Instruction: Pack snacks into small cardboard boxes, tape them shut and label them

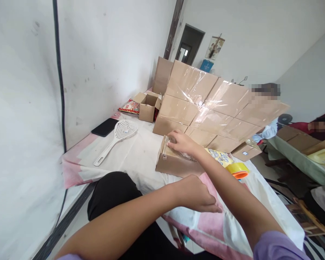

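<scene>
A wide work surface draped in a white and pink patterned cloth (130, 155) runs along a white wall; its near edge falls away toward the person's lap and its right edge toward a cluttered floor. At the far end, a wall of stacked brown cardboard cartons wrapped in clear film (206, 104) closes off the back. To its left stands a small open brown cardboard box (147, 106), with a red printed packet (130, 106) behind it. In the centre lies a small flat brown cardboard box (173, 162), its top pressed by the right hand (182, 143), fingers spread flat and closed on nothing. The left hand (197, 195) hovers just short of the box's near side, fingers loosely curled, holding nothing. Just right of the box lies a yellow and orange roll of tape (238, 169). A white perforated plastic ladle (116, 139) and a black phone (105, 127) lie well to the left, leaving bare cloth between.
</scene>
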Available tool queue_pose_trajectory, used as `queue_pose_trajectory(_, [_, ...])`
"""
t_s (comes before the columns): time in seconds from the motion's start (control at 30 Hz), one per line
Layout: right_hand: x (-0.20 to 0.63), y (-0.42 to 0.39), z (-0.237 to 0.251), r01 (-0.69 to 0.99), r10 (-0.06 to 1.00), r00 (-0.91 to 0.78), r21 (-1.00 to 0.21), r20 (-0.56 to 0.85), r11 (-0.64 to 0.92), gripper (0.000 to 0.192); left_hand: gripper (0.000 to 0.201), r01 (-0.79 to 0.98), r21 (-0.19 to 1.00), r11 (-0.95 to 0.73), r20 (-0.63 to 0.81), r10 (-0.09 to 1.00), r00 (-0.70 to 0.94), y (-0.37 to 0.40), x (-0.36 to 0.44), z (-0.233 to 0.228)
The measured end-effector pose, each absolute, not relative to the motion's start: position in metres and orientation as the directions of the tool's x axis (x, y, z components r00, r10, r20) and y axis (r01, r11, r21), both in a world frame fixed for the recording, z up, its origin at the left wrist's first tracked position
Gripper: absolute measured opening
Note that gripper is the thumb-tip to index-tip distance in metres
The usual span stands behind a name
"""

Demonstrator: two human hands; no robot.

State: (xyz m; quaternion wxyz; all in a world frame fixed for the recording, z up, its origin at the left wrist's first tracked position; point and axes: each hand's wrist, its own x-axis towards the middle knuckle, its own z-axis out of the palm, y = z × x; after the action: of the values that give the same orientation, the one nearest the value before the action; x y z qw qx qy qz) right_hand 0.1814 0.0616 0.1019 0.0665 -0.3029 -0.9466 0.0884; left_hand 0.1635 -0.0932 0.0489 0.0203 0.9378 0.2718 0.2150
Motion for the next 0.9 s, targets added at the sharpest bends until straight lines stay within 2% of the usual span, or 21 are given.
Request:
queue_pose_trajectory(0.1, [0.174, 0.071, 0.104, 0.608, 0.622, -0.782, -0.243, -0.024, 0.756, 0.026, 0.052, 0.517, 0.191, -0.835, 0.334, 0.55, 0.765, -0.096, 0.161, 0.055])
queue_pose_trajectory(0.2, [0.17, 0.078, 0.106, 0.621, 0.635, -0.771, -0.268, -0.044, 0.736, 0.016, 0.051, 0.52, 0.206, -0.829, 0.294, 0.559, 0.775, -0.095, 0.158, 0.058])
queue_pose_trajectory(0.27, [0.17, 0.079, 0.108, 0.622, 0.636, -0.77, -0.275, -0.044, 0.734, 0.017, 0.052, 0.524, 0.209, -0.826, 0.286, 0.564, 0.775, -0.095, 0.157, 0.058])
queue_pose_trajectory(0.37, [0.173, 0.073, 0.11, 0.631, 0.644, -0.763, -0.279, -0.055, 0.724, 0.033, 0.051, 0.526, 0.212, -0.823, 0.277, 0.567, 0.776, -0.095, 0.158, 0.056])
queue_pose_trajectory(0.47, [0.171, 0.066, 0.105, 0.651, 0.667, -0.745, -0.237, -0.012, 0.722, 0.047, 0.048, 0.522, 0.204, -0.828, 0.255, 0.56, 0.788, -0.096, 0.16, 0.054])
queue_pose_trajectory(0.53, [0.168, 0.065, 0.099, 0.654, 0.684, -0.729, -0.254, 0.043, 0.713, 0.042, 0.046, 0.527, 0.198, -0.826, 0.247, 0.562, 0.789, -0.096, 0.161, 0.052])
queue_pose_trajectory(0.67, [0.18, 0.082, 0.097, 0.638, 0.72, -0.682, -0.374, 0.131, 0.673, 0.026, 0.044, 0.549, 0.183, -0.816, 0.246, 0.578, 0.778, -0.095, 0.161, 0.05])
queue_pose_trajectory(0.77, [0.226, 0.114, 0.108, 0.714, 0.822, -0.544, -0.421, 0.17, 0.56, 0.031, 0.044, 0.558, 0.167, -0.813, 0.249, 0.582, 0.774, -0.095, 0.159, 0.053])
queue_pose_trajectory(0.9, [0.323, 0.162, 0.113, 0.875, 0.959, -0.256, -0.393, 0.117, 0.282, 0.03, 0.041, 0.536, 0.157, -0.829, 0.25, 0.559, 0.791, -0.099, 0.158, 0.061])
